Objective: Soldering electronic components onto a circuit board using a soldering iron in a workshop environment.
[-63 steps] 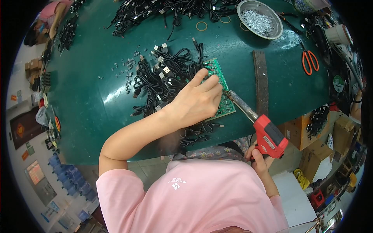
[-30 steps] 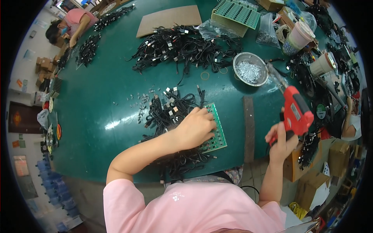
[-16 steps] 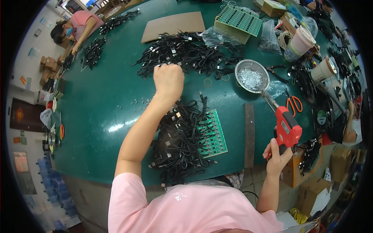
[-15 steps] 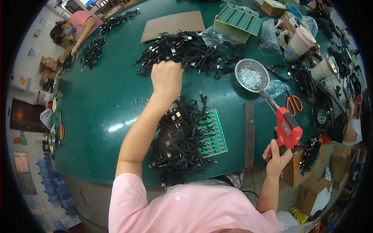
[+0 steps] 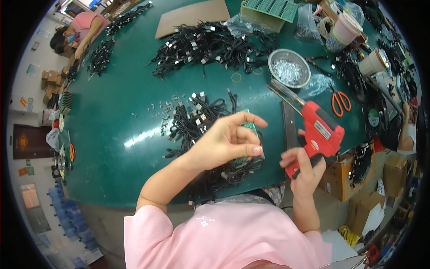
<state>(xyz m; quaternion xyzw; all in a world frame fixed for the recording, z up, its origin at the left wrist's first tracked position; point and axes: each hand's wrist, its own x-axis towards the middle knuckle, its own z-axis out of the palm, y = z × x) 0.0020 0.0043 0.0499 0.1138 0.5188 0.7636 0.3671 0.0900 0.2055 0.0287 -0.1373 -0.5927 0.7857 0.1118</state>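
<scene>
My left hand (image 5: 224,143) hovers over a green circuit board (image 5: 251,126) and a pile of black cables with plugs (image 5: 183,127). Its index finger stretches out, the others curl, and I see nothing gripped between them. The board is largely covered by that hand and the cables. My right hand (image 5: 304,175) grips a red soldering gun (image 5: 320,127) by its handle, its metal barrel pointing up-left above a dark bar (image 5: 289,116), toward a metal bowl of small shiny pieces (image 5: 289,69).
Another cable heap (image 5: 201,45), cardboard (image 5: 188,15) and stacked boards (image 5: 268,11) lie at the back. Orange-handled scissors (image 5: 340,103) and cups (image 5: 374,62) sit right. A co-worker (image 5: 87,29) works at the far left; another person's arm (image 5: 405,130) shows at the right.
My left hand has come down from the back cable heap to the board, its fingers uncurling somewhat. The soldering gun in my right hand has shifted left and tilted.
</scene>
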